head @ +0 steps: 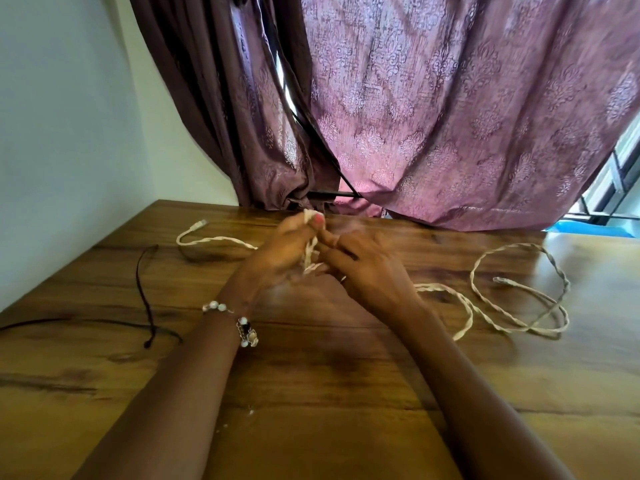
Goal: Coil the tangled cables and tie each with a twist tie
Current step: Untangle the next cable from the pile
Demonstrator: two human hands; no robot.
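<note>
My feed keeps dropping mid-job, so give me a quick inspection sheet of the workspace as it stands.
Surface: wooden table, a few pale crumbs near the front.
Job's things: white cable part-gathered between both hands, the rest trailing loose to either side; no twist tie seen.
Clutter: nothing seen beyond the crumbs.
Hands: left hand grips the cable bundle; right hand has fingers curled at the same bundle, blurred by motion.
Cables: white cable's plug end lies far left, its other end in open loops at right; black cord lies loose at left, uncoiled.
Surroundings: purple curtain behind the table, white wall left, window far right.
</note>
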